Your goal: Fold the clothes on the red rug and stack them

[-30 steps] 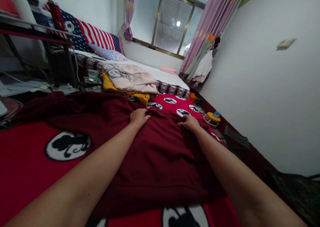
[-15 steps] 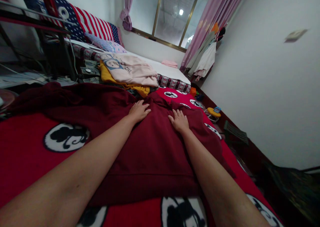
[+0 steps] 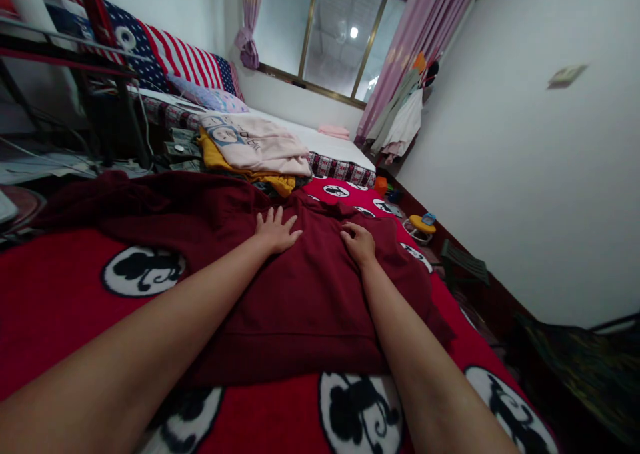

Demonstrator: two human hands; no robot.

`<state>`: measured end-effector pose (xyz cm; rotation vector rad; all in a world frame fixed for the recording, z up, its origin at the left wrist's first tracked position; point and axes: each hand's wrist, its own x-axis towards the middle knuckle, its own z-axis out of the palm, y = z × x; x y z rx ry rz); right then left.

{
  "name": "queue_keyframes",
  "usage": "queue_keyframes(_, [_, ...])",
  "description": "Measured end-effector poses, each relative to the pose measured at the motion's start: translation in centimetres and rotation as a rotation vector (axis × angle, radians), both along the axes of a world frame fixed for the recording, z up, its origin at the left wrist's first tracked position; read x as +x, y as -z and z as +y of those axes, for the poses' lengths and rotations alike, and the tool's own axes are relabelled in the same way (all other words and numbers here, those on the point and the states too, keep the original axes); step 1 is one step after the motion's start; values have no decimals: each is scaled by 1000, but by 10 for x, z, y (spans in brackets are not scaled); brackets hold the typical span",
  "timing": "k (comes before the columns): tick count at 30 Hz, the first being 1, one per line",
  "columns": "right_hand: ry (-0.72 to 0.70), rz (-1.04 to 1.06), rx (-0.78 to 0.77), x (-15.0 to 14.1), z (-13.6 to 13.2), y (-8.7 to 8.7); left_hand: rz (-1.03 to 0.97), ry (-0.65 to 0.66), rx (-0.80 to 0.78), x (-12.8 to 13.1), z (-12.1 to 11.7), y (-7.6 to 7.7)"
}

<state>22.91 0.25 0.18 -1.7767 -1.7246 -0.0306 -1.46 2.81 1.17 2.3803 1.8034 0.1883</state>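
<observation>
The person's left hand (image 3: 276, 233) presses, fingers splayed, on a dark-red cloth garment (image 3: 310, 301), spread unfolded with creases, one sleeve towards ten o'clock; the right hand's (image 3: 361, 244) fingers curl on it, grip unclear. At eleven o'clock, a pale-pink printed garment (image 3: 270, 147) lies folded atop a pile

Dark-red garment (image 3: 310, 294) (slightly rumpled), spread flat

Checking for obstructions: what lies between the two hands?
Between left hand and right hand, just a bare stretch of dark red garment, in the head view.
</observation>
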Motion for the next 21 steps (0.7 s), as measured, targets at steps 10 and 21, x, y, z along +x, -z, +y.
queue_keyframes(10, [52, -10, 157, 33, -20, -30, -65, -77, 183, -4, -18, 13])
queue_keyframes(21, [163, 144, -325, 111, -39, -50, -54, -96, 193, -1, -21, 10])
